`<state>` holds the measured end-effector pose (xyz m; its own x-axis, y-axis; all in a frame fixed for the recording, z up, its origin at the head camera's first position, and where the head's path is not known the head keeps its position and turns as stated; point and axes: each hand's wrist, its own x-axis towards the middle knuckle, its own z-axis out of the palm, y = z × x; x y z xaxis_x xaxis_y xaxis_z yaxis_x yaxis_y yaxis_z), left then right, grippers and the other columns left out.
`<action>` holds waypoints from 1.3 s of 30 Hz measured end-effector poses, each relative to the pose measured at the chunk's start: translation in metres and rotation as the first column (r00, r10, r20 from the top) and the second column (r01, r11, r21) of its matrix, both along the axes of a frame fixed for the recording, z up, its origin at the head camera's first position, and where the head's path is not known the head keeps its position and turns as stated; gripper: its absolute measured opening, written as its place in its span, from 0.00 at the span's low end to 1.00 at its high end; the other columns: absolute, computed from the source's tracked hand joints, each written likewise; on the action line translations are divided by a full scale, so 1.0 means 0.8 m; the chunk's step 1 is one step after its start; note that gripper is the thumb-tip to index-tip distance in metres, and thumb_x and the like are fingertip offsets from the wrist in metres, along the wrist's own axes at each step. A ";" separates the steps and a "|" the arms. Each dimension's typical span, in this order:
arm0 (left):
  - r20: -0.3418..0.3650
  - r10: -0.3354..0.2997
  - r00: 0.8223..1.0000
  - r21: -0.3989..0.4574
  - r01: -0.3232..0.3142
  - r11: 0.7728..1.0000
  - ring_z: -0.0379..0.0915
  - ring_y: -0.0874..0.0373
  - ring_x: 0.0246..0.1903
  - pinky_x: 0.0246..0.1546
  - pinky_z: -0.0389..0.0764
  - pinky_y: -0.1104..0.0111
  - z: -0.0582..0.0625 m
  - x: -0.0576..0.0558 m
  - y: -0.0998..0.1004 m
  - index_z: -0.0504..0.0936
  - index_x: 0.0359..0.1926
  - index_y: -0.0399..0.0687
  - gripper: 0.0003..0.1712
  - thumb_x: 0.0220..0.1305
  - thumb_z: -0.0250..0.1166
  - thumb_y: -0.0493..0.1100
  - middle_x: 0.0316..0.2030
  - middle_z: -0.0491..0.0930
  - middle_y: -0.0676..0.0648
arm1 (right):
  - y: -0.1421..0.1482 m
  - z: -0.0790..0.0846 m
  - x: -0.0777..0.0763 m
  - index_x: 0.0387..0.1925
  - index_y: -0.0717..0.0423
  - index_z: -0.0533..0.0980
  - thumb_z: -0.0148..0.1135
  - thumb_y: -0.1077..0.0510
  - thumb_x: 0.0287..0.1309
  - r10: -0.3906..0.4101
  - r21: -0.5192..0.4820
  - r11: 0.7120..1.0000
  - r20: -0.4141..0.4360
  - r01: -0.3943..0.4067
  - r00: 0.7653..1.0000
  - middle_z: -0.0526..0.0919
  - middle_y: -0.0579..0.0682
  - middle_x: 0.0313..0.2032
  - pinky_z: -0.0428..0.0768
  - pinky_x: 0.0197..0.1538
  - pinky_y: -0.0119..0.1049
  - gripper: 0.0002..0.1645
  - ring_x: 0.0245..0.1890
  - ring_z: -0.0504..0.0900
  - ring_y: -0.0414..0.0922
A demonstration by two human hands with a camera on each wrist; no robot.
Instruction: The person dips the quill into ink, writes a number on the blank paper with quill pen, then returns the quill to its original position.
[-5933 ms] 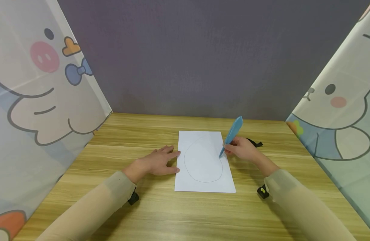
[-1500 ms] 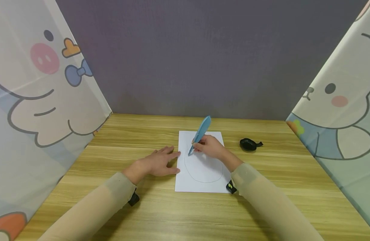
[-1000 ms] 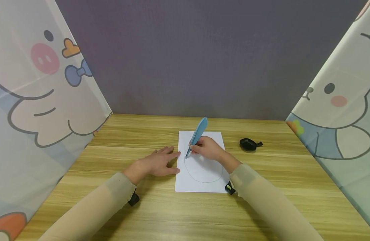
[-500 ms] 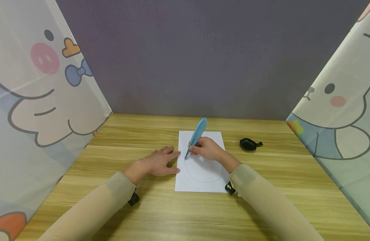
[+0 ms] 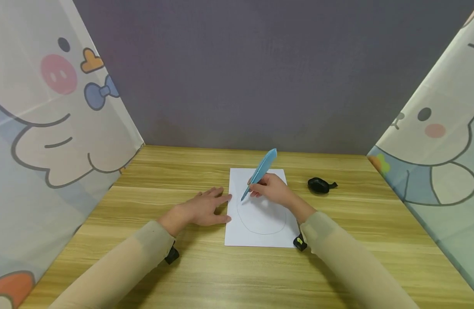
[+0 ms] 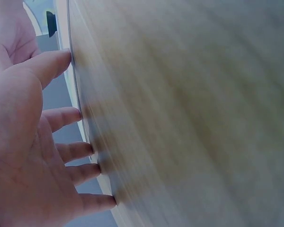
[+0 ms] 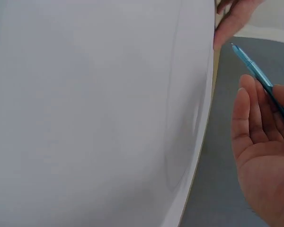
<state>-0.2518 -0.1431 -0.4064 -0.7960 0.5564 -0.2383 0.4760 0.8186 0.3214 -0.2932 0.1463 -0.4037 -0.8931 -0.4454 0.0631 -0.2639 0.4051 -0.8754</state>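
Observation:
My right hand (image 5: 274,189) pinches a blue feather-shaped pen (image 5: 263,166) between thumb and fingers, its plume leaning up to the right. In the right wrist view the pen tip stands a little off the white paper (image 7: 85,113). A thin curved line, like a large oval, is drawn on the sheet (image 5: 237,238); the right hand covers its upper part. My left hand (image 5: 201,209) lies spread on the wood, thumb and forefinger at the sheet's left edge. Its fingertips (image 6: 87,149) press down along the tabletop in the left wrist view.
A black oval object (image 5: 319,185) with a short tab lies right of the paper on the wooden table (image 5: 221,279). Behind it rises a grey panel (image 5: 237,77), and cartoon-printed cloths (image 5: 71,141) hang on both sides.
Since the earliest frame the right hand has carried the pen from the oval's right side to its left, uncovering the black object. Just now it shifted slightly right. The left hand stays put.

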 end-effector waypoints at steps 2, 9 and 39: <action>0.000 0.002 1.000 -0.004 -0.002 1.000 0.44 0.31 0.87 0.83 0.52 0.29 0.001 0.001 0.000 0.60 0.88 0.55 0.48 0.79 0.61 0.69 0.88 0.49 0.36 | 0.012 -0.002 0.000 0.60 0.72 0.83 0.63 0.60 0.79 -0.015 -0.073 0.997 0.035 0.018 0.999 0.93 0.63 0.45 0.92 0.49 0.41 0.19 0.41 0.93 0.47; 0.011 0.003 1.000 0.006 -0.003 1.000 0.43 0.32 0.87 0.83 0.50 0.29 0.003 0.004 -0.002 0.59 0.88 0.55 0.47 0.79 0.61 0.68 0.89 0.48 0.36 | 0.058 0.000 0.013 0.65 0.78 0.76 0.60 0.58 0.81 -0.060 -0.183 0.979 0.178 0.093 0.982 0.93 0.59 0.48 0.90 0.49 0.33 0.26 0.42 0.91 0.38; 0.014 0.003 1.000 0.020 -0.003 1.000 0.44 0.32 0.87 0.83 0.50 0.29 0.003 0.006 -0.001 0.60 0.88 0.55 0.47 0.79 0.61 0.67 0.88 0.48 0.36 | 0.167 0.002 0.054 0.64 0.84 0.72 0.53 0.55 0.87 -0.091 -0.176 0.977 0.178 0.123 0.980 0.92 0.57 0.46 0.92 0.50 0.38 0.29 0.44 0.93 0.45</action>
